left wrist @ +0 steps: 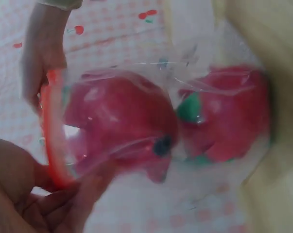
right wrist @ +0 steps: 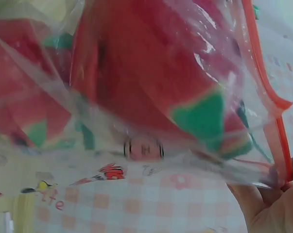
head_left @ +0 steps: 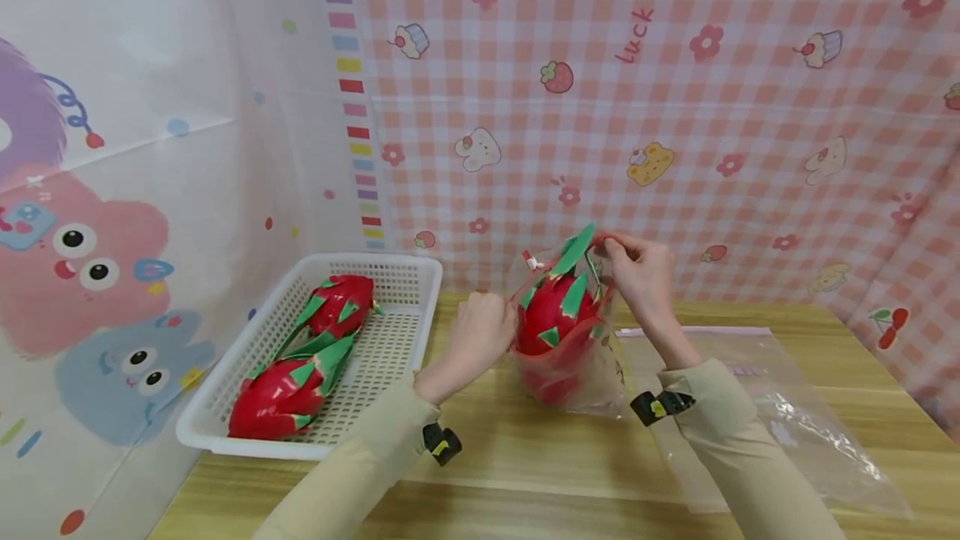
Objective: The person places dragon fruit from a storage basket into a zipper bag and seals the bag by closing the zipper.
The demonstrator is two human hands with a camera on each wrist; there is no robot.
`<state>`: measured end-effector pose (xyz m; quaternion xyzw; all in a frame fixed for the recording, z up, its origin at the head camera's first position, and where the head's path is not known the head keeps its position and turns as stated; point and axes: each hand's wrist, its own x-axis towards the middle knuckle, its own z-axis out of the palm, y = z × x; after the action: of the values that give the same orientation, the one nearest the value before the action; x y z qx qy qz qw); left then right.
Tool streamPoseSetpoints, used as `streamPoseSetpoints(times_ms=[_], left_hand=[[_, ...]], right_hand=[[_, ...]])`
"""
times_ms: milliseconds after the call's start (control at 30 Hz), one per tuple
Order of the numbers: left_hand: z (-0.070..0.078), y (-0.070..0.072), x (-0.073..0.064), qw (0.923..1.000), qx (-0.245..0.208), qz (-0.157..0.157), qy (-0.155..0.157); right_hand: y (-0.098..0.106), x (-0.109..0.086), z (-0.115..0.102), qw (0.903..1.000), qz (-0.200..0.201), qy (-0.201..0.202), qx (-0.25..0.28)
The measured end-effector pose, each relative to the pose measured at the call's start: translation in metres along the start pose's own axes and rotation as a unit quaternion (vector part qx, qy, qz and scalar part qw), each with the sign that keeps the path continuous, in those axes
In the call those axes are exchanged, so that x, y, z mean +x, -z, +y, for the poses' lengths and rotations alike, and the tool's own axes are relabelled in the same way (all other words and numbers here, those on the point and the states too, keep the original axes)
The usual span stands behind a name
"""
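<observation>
A clear zip bag [head_left: 600, 382] with a red zip edge stands upright on the table, its mouth spread. Inside it one dragon fruit [head_left: 551, 315] with green leaf tips pokes up through the mouth; a second dragon fruit [left wrist: 229, 114] lies below, seen through the plastic in the left wrist view. My left hand [head_left: 483, 327] pinches the left side of the bag's rim. Higher up, my right hand [head_left: 643, 273] pinches the right side of the red zip edge [right wrist: 280, 145]. Part of the left fingers is hidden in the head view.
At the left stands a white plastic basket [head_left: 397, 357] holding two dragon fruits [head_left: 281, 398]. A flat clear zip bag [head_left: 780, 423] with a pink zip lies on the table [head_left: 525, 490] under and beyond my right forearm. A checked cloth [head_left: 675, 107] hangs behind.
</observation>
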<state>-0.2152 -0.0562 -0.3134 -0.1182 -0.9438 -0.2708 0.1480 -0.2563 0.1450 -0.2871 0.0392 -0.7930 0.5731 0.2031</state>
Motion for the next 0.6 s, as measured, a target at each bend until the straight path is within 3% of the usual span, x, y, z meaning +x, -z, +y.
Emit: streamPoseSetpoints(times_ms=[100,200,400,467,600], left_hand=[[0.001,0.010,0.006,0.9967,-0.002,0.079,-0.021],[0.000,0.016,0.008,0.9925,-0.020,0.117,-0.029],[-0.001,0.007,0.003,0.9978,-0.033,0.057,-0.004],[-0.002,0.004,0.002,0.9983,-0.038,0.045,0.004],[-0.005,0.000,0.002,0.9975,-0.053,0.045,0.010]], right_hand=[[0.007,0.001,-0.008,0.9994,0.022,0.023,0.015],[0.013,0.002,-0.014,0.9973,0.044,0.057,-0.012],[0.007,0.000,-0.007,0.9834,-0.036,0.107,-0.143],[0.004,-0.002,-0.005,0.9822,-0.063,0.103,-0.144],[0.001,-0.003,-0.004,0.9850,-0.080,0.083,-0.128]])
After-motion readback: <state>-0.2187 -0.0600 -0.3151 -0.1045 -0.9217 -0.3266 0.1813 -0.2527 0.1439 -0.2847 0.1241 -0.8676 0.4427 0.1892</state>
